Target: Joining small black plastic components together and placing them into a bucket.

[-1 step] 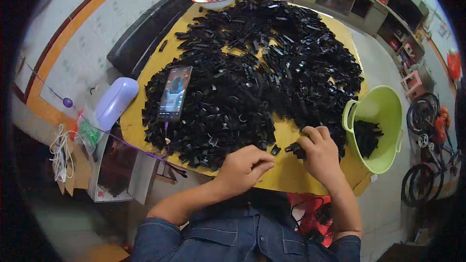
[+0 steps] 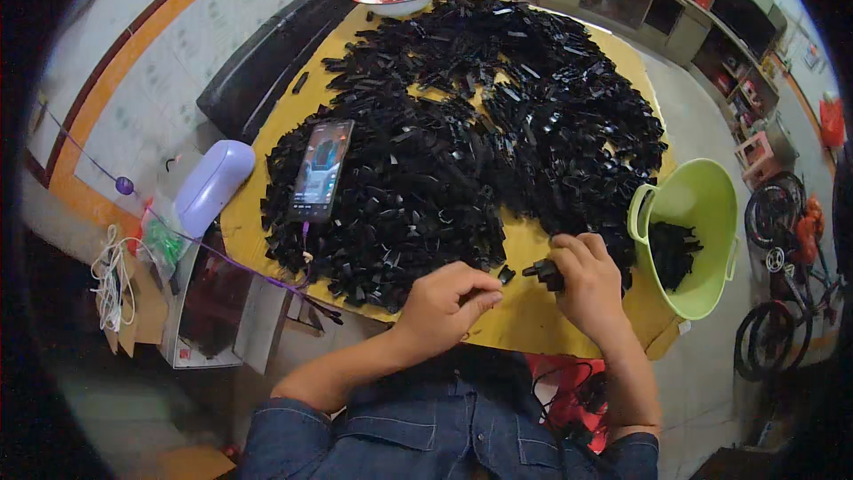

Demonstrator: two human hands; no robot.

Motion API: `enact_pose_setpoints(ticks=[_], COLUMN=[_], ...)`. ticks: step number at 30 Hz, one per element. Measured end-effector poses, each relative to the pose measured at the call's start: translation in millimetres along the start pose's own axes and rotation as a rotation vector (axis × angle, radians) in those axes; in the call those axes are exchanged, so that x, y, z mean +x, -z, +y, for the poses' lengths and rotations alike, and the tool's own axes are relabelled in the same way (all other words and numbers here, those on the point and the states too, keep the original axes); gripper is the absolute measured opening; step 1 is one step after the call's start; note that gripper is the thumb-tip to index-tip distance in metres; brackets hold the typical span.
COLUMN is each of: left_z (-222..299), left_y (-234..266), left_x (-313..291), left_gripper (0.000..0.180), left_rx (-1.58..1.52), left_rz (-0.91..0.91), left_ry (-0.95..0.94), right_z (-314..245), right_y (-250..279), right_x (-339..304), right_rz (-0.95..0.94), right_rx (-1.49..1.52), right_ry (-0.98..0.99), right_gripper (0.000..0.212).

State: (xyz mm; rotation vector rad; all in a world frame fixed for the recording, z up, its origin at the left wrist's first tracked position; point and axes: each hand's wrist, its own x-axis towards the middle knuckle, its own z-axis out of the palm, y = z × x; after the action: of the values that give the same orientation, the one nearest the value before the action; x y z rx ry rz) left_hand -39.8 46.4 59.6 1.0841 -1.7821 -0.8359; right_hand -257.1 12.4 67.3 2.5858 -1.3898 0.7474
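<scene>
The right hand (image 2: 586, 283), right of centre in the lower half of the frame, is clamped on a few black pieces (image 2: 544, 276), which stick out to the left past the fingertips. The left hand (image 2: 442, 309), just below the centre of the frame, has its thumb and forefinger tips close to each other; whether something tiny sits between them I cannot tell. A loose piece (image 2: 506, 275), also black, lies between the two hands, just beside the left one, on a bare strip of the yellow tabletop (image 2: 524, 320).

A broad heap (image 2: 400, 187) of similar dark pieces spreads over the middle and top of the frame, with yellow gaps showing through. The phone (image 2: 322, 173), its screen lit, lies on the heap left of centre, and a purple cable (image 2: 240, 271) runs from its lower end toward the left edge. To the right of the right hand stands a light green bucket (image 2: 718, 213), with more pieces (image 2: 673, 256) inside.

At the top of the frame, a red-rimmed bowl (image 2: 400, 9) sits at the tabletop's far edge. A black bench (image 2: 293, 49) runs along the upper left, a lilac case (image 2: 215, 185) lies below it, and a bike (image 2: 784, 267) stands at the right.
</scene>
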Motion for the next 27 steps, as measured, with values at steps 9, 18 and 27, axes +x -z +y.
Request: enact_pose_setpoints(ticks=[9,18,27], left_z=[-1.1,3.2,12.6], left_y=[-5.3,-5.6,-3.3], left_x=[17.1,20.6,17.5], left_gripper=[0.012,0.014,0.016], left_rx=[-0.720,-0.969,-0.660], left_rz=[0.086,0.167,0.137], left_ry=[0.530,0.575,0.399], right_z=[-22.5,-34.0,-36.9], right_y=[4.8,-1.7,12.8], right_x=[-3.1,-4.3,-14.1], right_rz=[0.109,0.201,0.189], right_rx=[0.523,0.341,0.163], right_ry=[-0.210,-0.021,0.095], right_gripper=[0.030,0.027,0.024])
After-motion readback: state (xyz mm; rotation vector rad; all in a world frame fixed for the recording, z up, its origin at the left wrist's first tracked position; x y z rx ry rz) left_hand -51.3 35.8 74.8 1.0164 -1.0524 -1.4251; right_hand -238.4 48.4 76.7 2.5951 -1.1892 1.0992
